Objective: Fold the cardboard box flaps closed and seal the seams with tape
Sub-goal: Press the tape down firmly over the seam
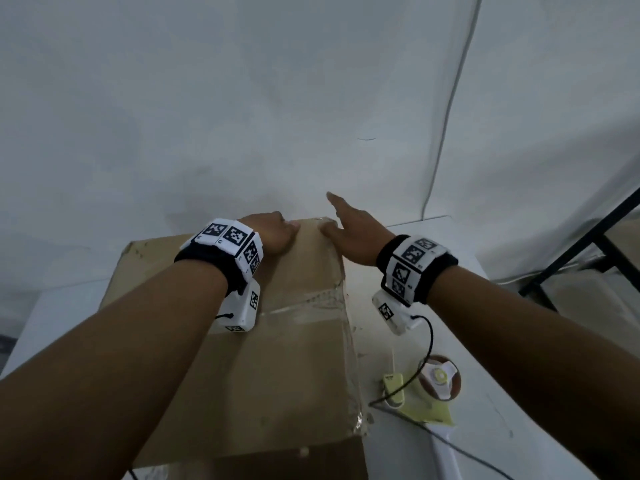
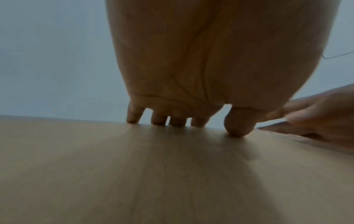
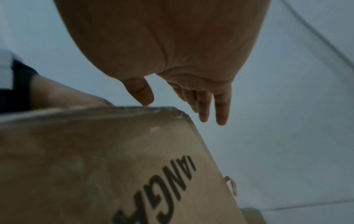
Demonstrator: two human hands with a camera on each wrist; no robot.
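Pressing one box: two hands.

Packing workspace: white table, taped cardboard box, bare wall.

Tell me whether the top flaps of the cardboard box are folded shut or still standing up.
Folded shut. The cardboard box has a flat top with clear tape across it, and the left hand rests on its far edge.

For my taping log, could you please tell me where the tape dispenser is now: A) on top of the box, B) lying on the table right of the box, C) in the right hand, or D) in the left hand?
B: the tape dispenser lies on the white table right of the cardboard box.
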